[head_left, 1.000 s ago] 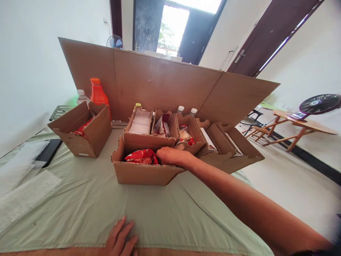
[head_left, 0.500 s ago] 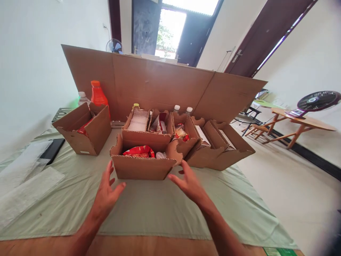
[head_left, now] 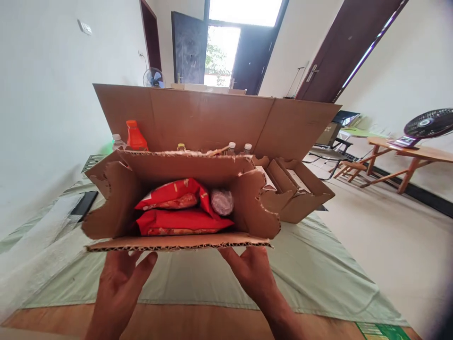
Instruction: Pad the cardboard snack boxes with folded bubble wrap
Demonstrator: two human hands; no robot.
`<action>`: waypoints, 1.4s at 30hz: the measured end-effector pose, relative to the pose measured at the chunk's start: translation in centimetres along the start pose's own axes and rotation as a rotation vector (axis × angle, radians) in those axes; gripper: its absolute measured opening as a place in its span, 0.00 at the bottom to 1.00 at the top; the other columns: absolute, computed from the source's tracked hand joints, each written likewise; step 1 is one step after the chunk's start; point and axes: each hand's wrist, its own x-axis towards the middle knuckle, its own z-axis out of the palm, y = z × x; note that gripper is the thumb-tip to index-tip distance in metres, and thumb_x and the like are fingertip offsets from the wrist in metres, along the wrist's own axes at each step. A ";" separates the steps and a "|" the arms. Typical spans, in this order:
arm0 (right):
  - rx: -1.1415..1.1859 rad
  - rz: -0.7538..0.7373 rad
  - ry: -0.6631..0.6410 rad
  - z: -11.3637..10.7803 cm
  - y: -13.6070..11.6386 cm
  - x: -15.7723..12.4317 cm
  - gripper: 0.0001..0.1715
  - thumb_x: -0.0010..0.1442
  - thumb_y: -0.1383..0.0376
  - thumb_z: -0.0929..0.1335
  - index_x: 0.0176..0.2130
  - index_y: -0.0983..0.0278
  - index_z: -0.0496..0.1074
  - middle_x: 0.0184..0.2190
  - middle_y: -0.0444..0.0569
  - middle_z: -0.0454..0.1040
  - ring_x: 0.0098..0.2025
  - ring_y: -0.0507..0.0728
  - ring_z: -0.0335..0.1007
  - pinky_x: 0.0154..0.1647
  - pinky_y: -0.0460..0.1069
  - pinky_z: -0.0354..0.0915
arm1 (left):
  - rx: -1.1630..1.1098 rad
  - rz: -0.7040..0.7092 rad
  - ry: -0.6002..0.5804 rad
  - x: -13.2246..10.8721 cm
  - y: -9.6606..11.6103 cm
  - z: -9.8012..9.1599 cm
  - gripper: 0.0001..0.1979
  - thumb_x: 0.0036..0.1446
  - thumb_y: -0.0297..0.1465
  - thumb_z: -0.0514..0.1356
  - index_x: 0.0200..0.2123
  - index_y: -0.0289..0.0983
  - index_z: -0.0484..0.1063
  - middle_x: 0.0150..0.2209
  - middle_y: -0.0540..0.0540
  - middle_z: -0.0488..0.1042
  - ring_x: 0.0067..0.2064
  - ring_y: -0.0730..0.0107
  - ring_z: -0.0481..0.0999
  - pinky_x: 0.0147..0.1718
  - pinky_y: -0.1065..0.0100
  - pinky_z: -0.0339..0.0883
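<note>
A cardboard box [head_left: 191, 164] is raised off the cloth and tipped towards me, its open top facing me. My left hand [head_left: 122, 276] grips the box low on its left side, thumb along the near wall and fingers mostly hidden. My right hand [head_left: 249, 271] supports the right side the same way, its fingertips out of sight behind the cardboard. Inside lie two red packets, an upper packet [head_left: 170, 194] and a lower packet [head_left: 180, 221]. Beside them, at the right, sits a round object in clear wrapping [head_left: 222, 202].
To the right stands a divided cardboard box [head_left: 292, 208]. Behind rises a tall cardboard panel [head_left: 212, 118], with an orange bottle [head_left: 137, 137] and a clear bottle [head_left: 118, 142] before it. Bubble wrap [head_left: 42, 259] and a flat black object [head_left: 85, 203] lie left on the green cloth [head_left: 304, 269].
Both hands, open beside the box before, have taken hold of it. The box has come up and closer, tipping towards me, and now hides most of the boxes behind it.
</note>
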 end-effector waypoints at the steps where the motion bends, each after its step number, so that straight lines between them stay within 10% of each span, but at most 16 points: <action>1: 0.011 0.041 -0.010 0.3 0.1 -0.5 0.28 0.64 0.54 0.71 0.60 0.60 0.71 0.41 0.52 0.80 0.36 0.62 0.76 0.33 0.54 0.73 | -0.003 -0.028 -0.014 -0.4 -0.8 -0.1 0.35 0.53 0.40 0.70 0.63 0.48 0.65 0.60 0.45 0.71 0.62 0.51 0.71 0.62 0.50 0.67; 8: 0.071 0.125 -0.078 2.7 2.4 -3.0 0.36 0.61 0.57 0.71 0.66 0.59 0.64 0.51 0.54 0.78 0.49 0.65 0.75 0.45 0.58 0.74 | -0.003 -0.254 -0.037 -4.1 -6.3 -1.5 0.39 0.56 0.45 0.67 0.68 0.45 0.58 0.63 0.40 0.68 0.51 0.54 0.79 0.59 0.52 0.70; 13: 0.210 0.087 -0.269 6.9 2.4 1.4 0.38 0.61 0.59 0.70 0.67 0.60 0.62 0.58 0.54 0.73 0.58 0.67 0.71 0.56 0.60 0.71 | 0.125 -0.138 0.083 -4.5 -6.1 -3.5 0.38 0.60 0.44 0.63 0.70 0.50 0.52 0.69 0.42 0.59 0.61 0.51 0.72 0.59 0.53 0.71; 18: 0.370 -0.028 -0.413 14.0 2.3 6.9 0.49 0.55 0.67 0.70 0.71 0.63 0.53 0.68 0.56 0.63 0.68 0.65 0.60 0.68 0.61 0.60 | 0.326 -0.134 0.134 -6.5 -10.4 -5.4 0.43 0.65 0.43 0.56 0.74 0.48 0.32 0.72 0.35 0.52 0.62 0.45 0.73 0.58 0.47 0.72; 24: 0.344 -0.046 -0.371 19.6 2.6 9.8 0.50 0.54 0.69 0.68 0.72 0.66 0.50 0.72 0.59 0.55 0.73 0.62 0.51 0.74 0.60 0.49 | 0.407 -0.085 0.102 -7.4 -12.7 -4.9 0.39 0.65 0.38 0.53 0.74 0.48 0.37 0.72 0.34 0.53 0.66 0.39 0.68 0.61 0.36 0.65; 35: 0.200 0.007 -0.349 20.8 10.5 4.0 0.40 0.55 0.73 0.65 0.66 0.62 0.64 0.67 0.58 0.65 0.69 0.64 0.59 0.72 0.66 0.53 | 0.398 0.048 0.107 -2.4 -12.9 -2.6 0.39 0.64 0.35 0.57 0.73 0.47 0.42 0.74 0.37 0.47 0.69 0.45 0.61 0.59 0.45 0.68; 42: 0.175 -0.022 -0.342 20.9 11.2 3.6 0.37 0.57 0.72 0.66 0.65 0.59 0.67 0.65 0.55 0.69 0.67 0.64 0.64 0.70 0.65 0.57 | 0.394 0.028 0.055 -0.3 -13.6 -2.7 0.37 0.61 0.35 0.60 0.71 0.44 0.52 0.71 0.36 0.55 0.67 0.46 0.64 0.59 0.46 0.69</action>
